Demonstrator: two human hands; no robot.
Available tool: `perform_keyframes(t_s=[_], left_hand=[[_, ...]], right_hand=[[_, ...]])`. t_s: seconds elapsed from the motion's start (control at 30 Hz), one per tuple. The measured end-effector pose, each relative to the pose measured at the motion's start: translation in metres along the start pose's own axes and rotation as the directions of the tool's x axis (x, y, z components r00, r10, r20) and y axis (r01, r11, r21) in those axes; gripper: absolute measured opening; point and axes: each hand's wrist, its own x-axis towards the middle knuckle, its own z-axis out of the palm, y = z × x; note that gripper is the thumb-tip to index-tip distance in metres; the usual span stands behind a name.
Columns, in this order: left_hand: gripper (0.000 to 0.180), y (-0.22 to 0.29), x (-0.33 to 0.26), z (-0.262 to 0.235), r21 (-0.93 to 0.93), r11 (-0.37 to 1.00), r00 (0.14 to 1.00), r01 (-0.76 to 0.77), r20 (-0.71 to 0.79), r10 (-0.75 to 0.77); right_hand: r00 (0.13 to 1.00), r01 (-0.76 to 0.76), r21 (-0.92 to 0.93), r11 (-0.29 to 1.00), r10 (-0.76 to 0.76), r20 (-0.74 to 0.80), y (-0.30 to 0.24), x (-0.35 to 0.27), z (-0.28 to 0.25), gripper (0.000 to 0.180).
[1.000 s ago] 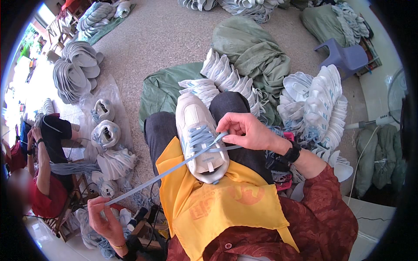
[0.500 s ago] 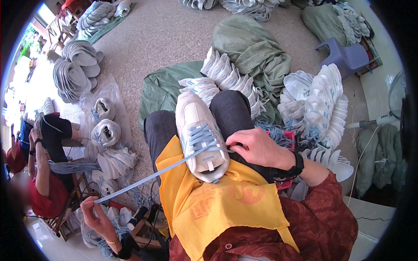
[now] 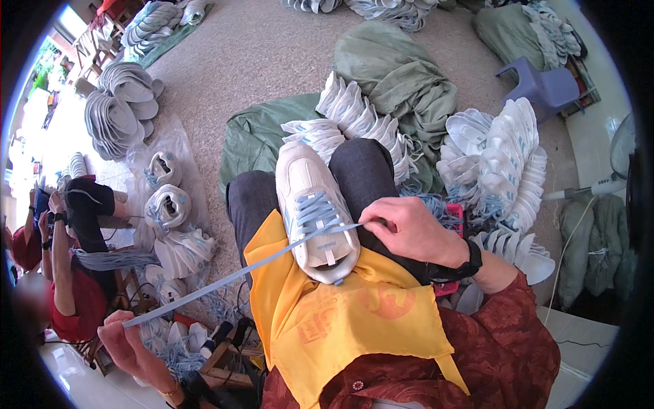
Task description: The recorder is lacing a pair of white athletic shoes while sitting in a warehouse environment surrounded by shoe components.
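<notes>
Pinching the blue lace [image 3: 245, 270] — left hand [image 3: 133, 351] out wide, right hand [image 3: 422, 233] beside the shoe [image 3: 308, 178].

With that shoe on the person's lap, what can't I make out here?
In the head view:
- Underside of the shoe: hidden by the shoe itself.
- Blue lace inside the right hand: covered by its grip.
- Inside of the green sack: hidden by its folds.
- Right side of the fan: cut off by the picture's dark rim.

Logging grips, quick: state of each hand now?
Left hand: closed, holding the grey-blue shoelace.
Right hand: closed, pinching the same shoelace beside the sneaker.
</notes>
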Motion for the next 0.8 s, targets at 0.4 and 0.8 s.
perform_keyframes(t_s=[0.4, 0.8], left_hand=[[0.008, -0.035, 0.003, 0.008, 0.335, 0.937, 0.989, -0.094, 0.135, 0.051], [0.006, -0.045, 0.004, 0.016, 0.42, 0.908, 0.973, 0.003, 0.209, -0.1]], right_hand=[[0.985, -0.076, -0.264, 0.962, 0.032, -0.167, 0.022, -0.038, -0.056, 0.009], [0.823, -0.488, 0.048, 0.872, 0.478, -0.306, 0.1, -0.11, -0.104, 0.015]])
